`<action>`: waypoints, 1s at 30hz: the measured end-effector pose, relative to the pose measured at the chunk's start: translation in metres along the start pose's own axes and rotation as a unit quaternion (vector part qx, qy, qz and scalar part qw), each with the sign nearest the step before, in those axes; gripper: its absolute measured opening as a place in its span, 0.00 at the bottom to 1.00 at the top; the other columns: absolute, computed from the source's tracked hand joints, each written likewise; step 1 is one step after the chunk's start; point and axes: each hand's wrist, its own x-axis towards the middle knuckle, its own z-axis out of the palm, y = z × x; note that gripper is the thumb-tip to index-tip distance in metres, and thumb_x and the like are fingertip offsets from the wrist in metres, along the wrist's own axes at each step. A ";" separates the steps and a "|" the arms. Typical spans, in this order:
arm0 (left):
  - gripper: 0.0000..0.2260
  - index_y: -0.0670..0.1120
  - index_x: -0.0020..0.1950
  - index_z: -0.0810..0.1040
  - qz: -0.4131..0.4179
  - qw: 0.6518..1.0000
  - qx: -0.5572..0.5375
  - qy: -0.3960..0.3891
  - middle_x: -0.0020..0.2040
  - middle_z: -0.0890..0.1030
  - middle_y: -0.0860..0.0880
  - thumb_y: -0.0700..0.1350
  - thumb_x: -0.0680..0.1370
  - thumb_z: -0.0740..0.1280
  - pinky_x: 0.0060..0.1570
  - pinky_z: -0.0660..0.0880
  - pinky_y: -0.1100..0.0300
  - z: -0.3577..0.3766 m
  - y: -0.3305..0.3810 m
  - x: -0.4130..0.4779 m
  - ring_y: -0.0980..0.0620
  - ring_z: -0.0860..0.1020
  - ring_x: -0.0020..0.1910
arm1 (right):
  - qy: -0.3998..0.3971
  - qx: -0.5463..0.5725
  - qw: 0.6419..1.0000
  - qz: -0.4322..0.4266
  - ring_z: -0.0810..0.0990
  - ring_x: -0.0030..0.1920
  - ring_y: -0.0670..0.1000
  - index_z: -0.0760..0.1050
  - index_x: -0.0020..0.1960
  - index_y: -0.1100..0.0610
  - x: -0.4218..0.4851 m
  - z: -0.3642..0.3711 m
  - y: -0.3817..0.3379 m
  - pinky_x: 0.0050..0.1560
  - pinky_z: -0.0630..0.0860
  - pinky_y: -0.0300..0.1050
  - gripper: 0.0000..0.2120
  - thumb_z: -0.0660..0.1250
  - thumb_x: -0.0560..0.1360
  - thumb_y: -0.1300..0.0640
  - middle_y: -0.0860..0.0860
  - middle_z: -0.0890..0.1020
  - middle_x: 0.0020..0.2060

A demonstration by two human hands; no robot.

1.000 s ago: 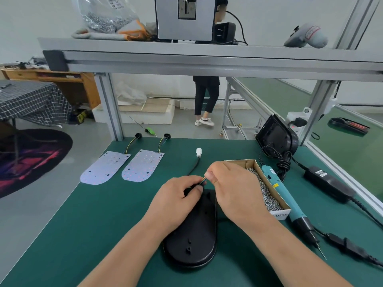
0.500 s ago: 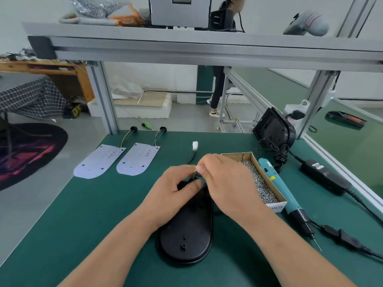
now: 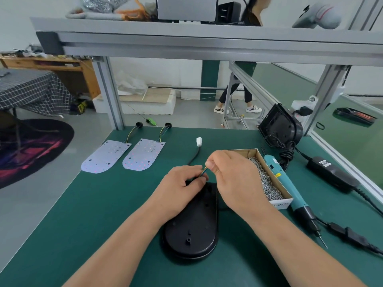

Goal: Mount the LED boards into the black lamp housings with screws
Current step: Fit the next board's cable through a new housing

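Lying flat at the far left of the green table [image 3: 103, 214], two pale LED boards [image 3: 105, 156] [image 3: 143, 155] are sitting side by side, just apart. Each is trailing a short yellow-green lead to a black grommet [image 3: 138, 124] at the table's far edge. To their right, a white connector [image 3: 199, 141] is resting on the table at the end of a black cable that is running toward the hands.

At the centre, the left grip [image 3: 180, 189] is curling its fingers over the far end of the black lamp housing [image 3: 192, 228] and pinching the thin wires [image 3: 204, 171] there. The housing is lying flat on the table, rounded end toward the person, its inside facing up and showing small screw posts. The right grip [image 3: 234, 179] is meeting the left one above the housing's far end, thumb and forefinger pinching the same yellow-green wires just above the left fingers.

Right of that hand, a cardboard box [image 3: 280, 204] is holding a heap of small silver screws [image 3: 267, 183]. A teal electric screwdriver [image 3: 288, 183] is lying just beside the box, tip pointing toward the person. Farther right, a black power adapter [image 3: 331, 175] is sitting on the table, and a second black housing [image 3: 279, 125] is leaning near the frame post at the back.
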 end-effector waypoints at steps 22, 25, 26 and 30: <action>0.37 0.53 0.60 0.83 -0.285 0.957 0.052 0.025 0.51 0.86 0.56 0.80 0.69 0.58 0.52 0.83 0.50 -0.042 -0.003 -0.012 0.54 0.85 0.49 | -0.056 0.305 0.940 0.140 0.85 0.44 0.49 0.78 0.49 0.52 0.004 -0.016 0.013 0.45 0.81 0.43 0.11 0.61 0.88 0.57 0.46 0.85 0.41; 0.30 0.46 0.58 0.85 -0.289 0.945 -0.140 -0.057 0.49 0.89 0.49 0.71 0.72 0.68 0.42 0.83 0.55 -0.039 0.004 -0.011 0.53 0.86 0.43 | -0.010 0.362 0.919 0.157 0.86 0.45 0.51 0.79 0.51 0.51 0.005 -0.012 0.016 0.45 0.83 0.42 0.11 0.60 0.88 0.57 0.49 0.86 0.41; 0.27 0.46 0.60 0.85 -0.290 0.932 -0.204 -0.075 0.52 0.89 0.48 0.65 0.73 0.71 0.46 0.84 0.53 -0.035 0.006 -0.011 0.49 0.88 0.48 | 0.005 0.384 0.908 0.166 0.86 0.46 0.51 0.79 0.51 0.52 0.005 -0.011 0.017 0.46 0.83 0.42 0.11 0.60 0.88 0.58 0.50 0.86 0.42; 0.21 0.42 0.61 0.85 -0.287 0.895 -0.341 -0.009 0.56 0.88 0.41 0.50 0.71 0.75 0.55 0.82 0.48 -0.013 0.010 -0.010 0.43 0.87 0.53 | 0.024 0.423 0.885 0.196 0.87 0.46 0.53 0.80 0.49 0.51 0.007 -0.012 0.022 0.48 0.86 0.50 0.11 0.61 0.86 0.58 0.53 0.86 0.41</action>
